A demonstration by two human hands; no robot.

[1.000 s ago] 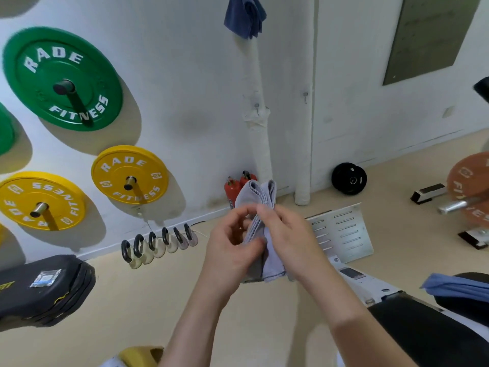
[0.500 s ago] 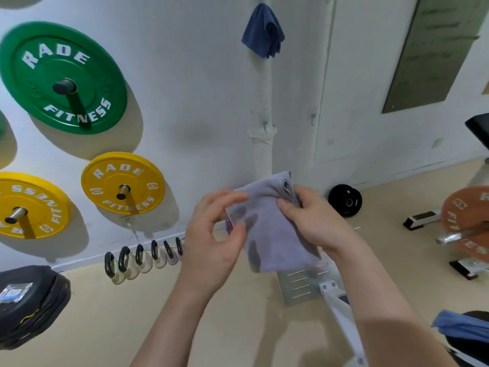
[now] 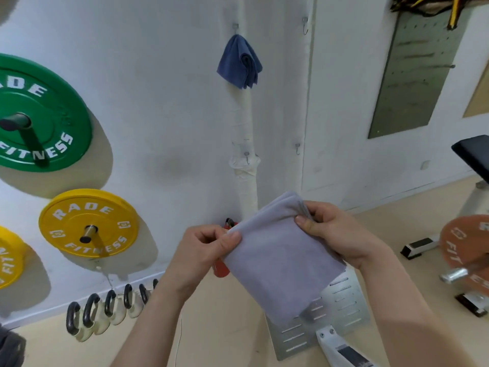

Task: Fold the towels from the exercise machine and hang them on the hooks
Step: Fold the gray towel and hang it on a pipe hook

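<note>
I hold a folded grey towel (image 3: 280,260) in front of me, flat and tilted. My left hand (image 3: 203,252) pinches its left corner. My right hand (image 3: 336,234) grips its upper right corner, where a small loop shows. A folded blue towel (image 3: 239,63) hangs on a hook (image 3: 235,26) high on the white wall. Bare hooks sit lower on the wrapped pipe (image 3: 246,156), to its right (image 3: 298,148), and up high (image 3: 305,23).
Green (image 3: 39,115) and yellow (image 3: 87,223) weight plates hang on wall pegs at left. Kettlebells (image 3: 105,308) line the floor below. A metal footplate (image 3: 325,313) of a machine lies under the towel. A brown plate (image 3: 468,242) and a bench (image 3: 473,152) stand at right.
My view has tilted up toward the wall and hooks. My left hand, open at the towel's left edge, has pinched its corner; the towel is now held flatter between both hands.
</note>
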